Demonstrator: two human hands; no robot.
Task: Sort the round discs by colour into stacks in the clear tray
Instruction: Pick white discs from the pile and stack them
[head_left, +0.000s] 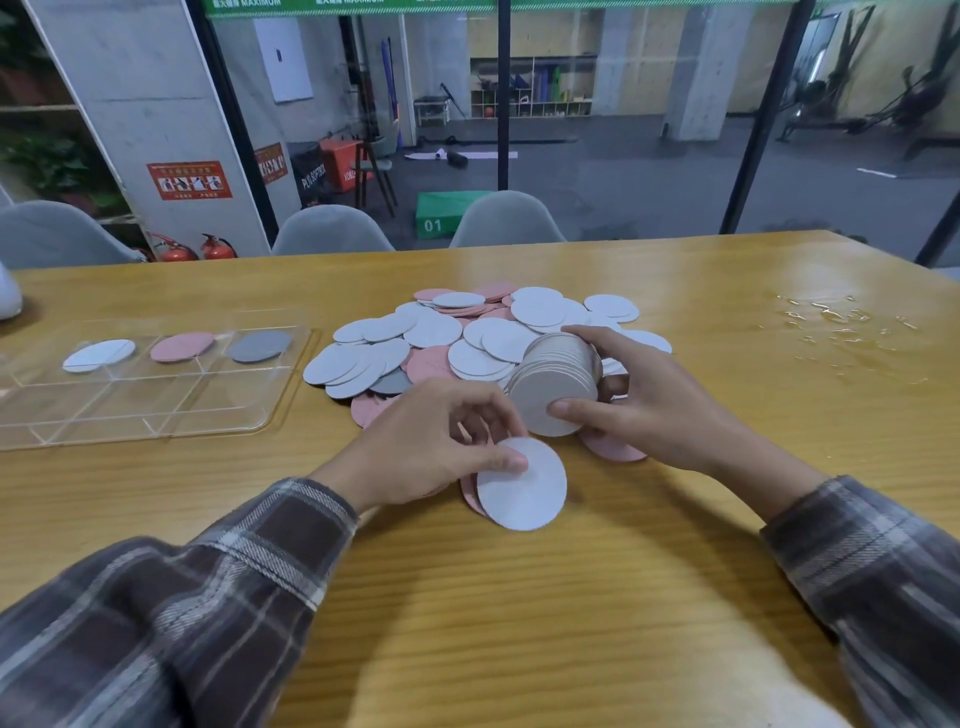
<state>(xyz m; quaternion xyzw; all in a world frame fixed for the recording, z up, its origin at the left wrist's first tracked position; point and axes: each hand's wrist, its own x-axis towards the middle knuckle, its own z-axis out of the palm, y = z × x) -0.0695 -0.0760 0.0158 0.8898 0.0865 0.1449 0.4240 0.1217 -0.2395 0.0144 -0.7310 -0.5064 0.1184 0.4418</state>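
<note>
Wooden bench (519, 597): disc pile (467, 332) mid-bench, clear tray (156, 410) left of pile, clear crinkled film (831, 312) right of pile.

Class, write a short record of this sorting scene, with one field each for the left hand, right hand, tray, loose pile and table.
left hand: pinches a single white disc
right hand: grips a white stack turned on its side
clear tray: left of the pile; far row holds white tray discs, pink tray discs, grey tray discs
loose pile: mostly white, some pink, little grey
table: yellow wood
</note>
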